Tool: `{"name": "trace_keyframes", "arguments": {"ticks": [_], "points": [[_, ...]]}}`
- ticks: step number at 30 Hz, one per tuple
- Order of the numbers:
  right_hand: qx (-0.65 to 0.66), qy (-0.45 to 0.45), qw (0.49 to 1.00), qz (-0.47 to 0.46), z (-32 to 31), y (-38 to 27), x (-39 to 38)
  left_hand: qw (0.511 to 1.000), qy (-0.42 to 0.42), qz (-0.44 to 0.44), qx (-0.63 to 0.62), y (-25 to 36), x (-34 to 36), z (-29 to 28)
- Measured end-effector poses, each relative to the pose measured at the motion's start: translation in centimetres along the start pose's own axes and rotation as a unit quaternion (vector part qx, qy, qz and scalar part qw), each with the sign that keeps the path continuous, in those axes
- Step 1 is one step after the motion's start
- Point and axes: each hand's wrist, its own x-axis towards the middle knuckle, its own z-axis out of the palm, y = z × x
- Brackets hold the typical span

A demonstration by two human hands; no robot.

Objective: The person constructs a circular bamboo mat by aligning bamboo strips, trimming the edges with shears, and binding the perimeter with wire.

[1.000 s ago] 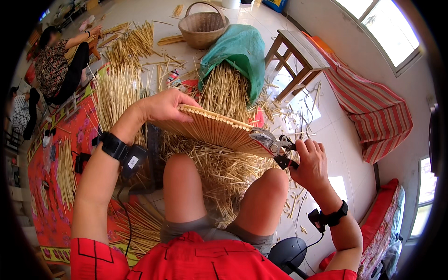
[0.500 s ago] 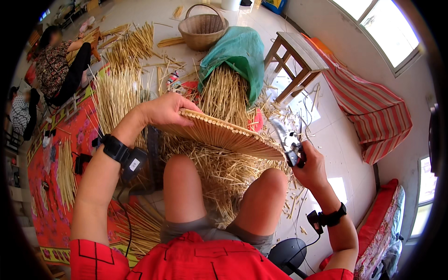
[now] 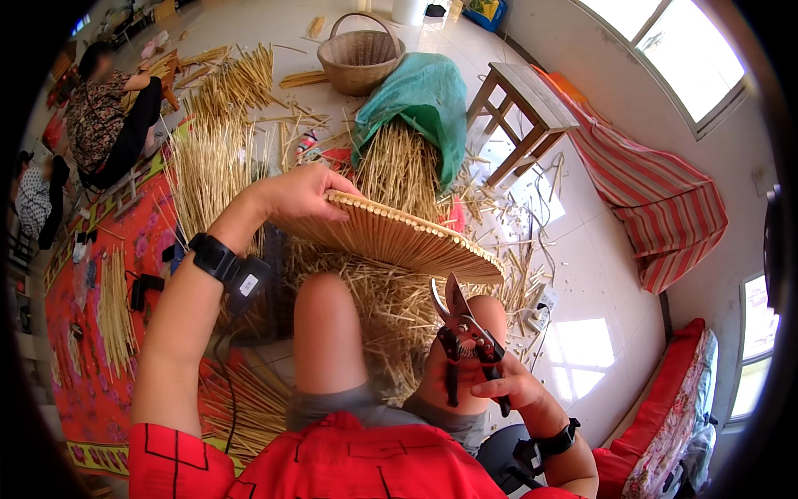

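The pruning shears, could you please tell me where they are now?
In the head view, the pruning shears are right of centre, in the right hand, over the right leg.

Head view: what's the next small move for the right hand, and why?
I'd probably squeeze the black-handled metal pruning shears shut in the right hand: their blades stand open, pointing away from the body beside the bare right knee, while the left hand holds the curved, ribbed panel of tan stalks.
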Motion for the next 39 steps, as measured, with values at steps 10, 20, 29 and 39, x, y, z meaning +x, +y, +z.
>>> {"name": "trace_keyframes", "arguments": {"ticks": [10,20,29,39], "points": [[-0.137,-0.008,0.979,0.152,-8.7,-0.8,-2.9,0.999,0.027,0.008,0.023,0.4,-0.1,0.2],[-0.454,0.354,0.813,-0.083,-8.1,7.5,-0.7,1.0,0.023,-0.008,-0.015,0.6,-0.1,0.4],[-0.135,0.421,0.895,-0.052,-5.9,9.8,0.1,1.0,0.011,0.022,0.017,-0.3,0.2,-0.2],[0.062,0.255,0.949,-0.176,-7.6,0.1,-2.0,1.0,0.012,0.023,-0.007,-0.1,0.0,0.1]]}}
